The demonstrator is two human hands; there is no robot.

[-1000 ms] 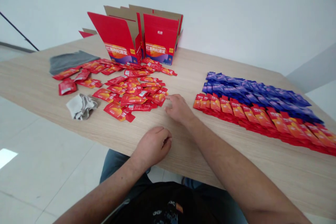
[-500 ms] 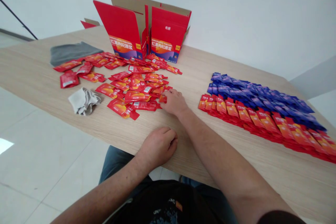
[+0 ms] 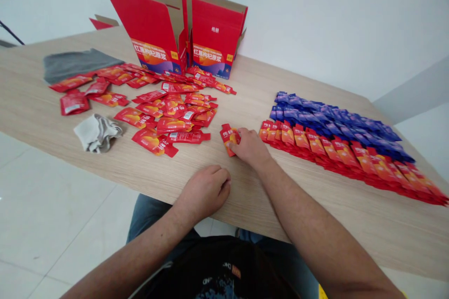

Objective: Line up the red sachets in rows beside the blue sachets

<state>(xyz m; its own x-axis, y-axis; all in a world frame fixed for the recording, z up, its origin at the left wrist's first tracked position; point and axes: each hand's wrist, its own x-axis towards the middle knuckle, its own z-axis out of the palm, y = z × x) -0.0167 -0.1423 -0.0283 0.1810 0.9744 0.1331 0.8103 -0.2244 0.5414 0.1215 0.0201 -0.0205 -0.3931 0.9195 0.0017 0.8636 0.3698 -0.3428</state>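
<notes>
- Centrally, a single red packet (image 3: 228, 138) sits over the tabletop (image 3: 245, 98), between a loose pile and neat rows, its narrow neck pointing away from the person.
- The right hand (image 3: 250, 147) has thumb and fingers clamped on the packet's right side.
- The left hand (image 3: 206, 190) rests at the table's front edge, fingers curled together in a loose fist, nothing visible in it.
- Rightward, a row of overlapping red packets (image 3: 319, 147) lies in front of blue packets (image 3: 324, 108); this side looks largely done.
- Leftward, the loose pile (image 3: 175, 126) of red packets lies at mixed angles and seems left to arrange.
- Behind the pile stand red cartons (image 3: 215, 32), flaps raised, insides hidden.
- A strip of wood between pile and rows gives room for moving; a crumpled cloth (image 3: 98, 133) and gray cloth (image 3: 77, 63) border the pile's left.
</notes>
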